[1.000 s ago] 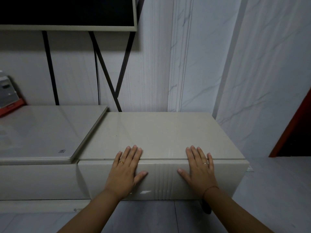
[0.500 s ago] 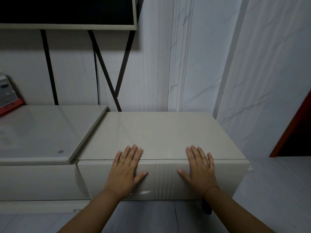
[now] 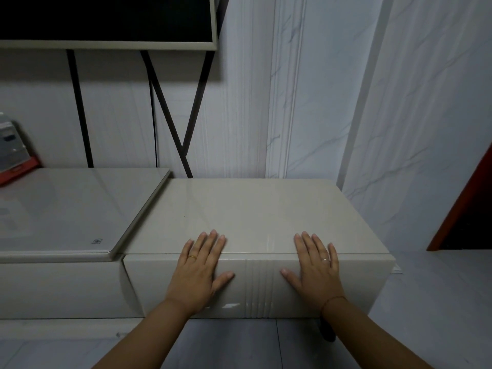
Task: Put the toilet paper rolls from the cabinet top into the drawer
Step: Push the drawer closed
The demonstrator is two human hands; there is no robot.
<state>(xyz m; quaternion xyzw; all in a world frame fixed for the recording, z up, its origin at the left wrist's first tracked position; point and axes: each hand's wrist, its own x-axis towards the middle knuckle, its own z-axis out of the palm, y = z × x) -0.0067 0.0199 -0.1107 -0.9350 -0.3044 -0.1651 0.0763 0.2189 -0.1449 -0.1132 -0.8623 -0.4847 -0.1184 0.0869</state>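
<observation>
The cream cabinet top [image 3: 253,209] is bare; no toilet paper rolls are in view. The drawer front [image 3: 258,283], glossy with vertical grooves in its middle, sits flush under the top, closed. My left hand [image 3: 198,270] lies flat on the drawer front left of the grooves, fingers spread and reaching over the top edge. My right hand [image 3: 315,270] lies flat the same way to the right of the grooves. Neither hand holds anything.
A lower glass-topped unit [image 3: 66,209] adjoins on the left, with a red and grey object [image 3: 13,155] at its far left. A dark framed screen [image 3: 106,20] hangs above, with black stand legs [image 3: 165,110] behind. Marbled wall right, red door frame [image 3: 463,203].
</observation>
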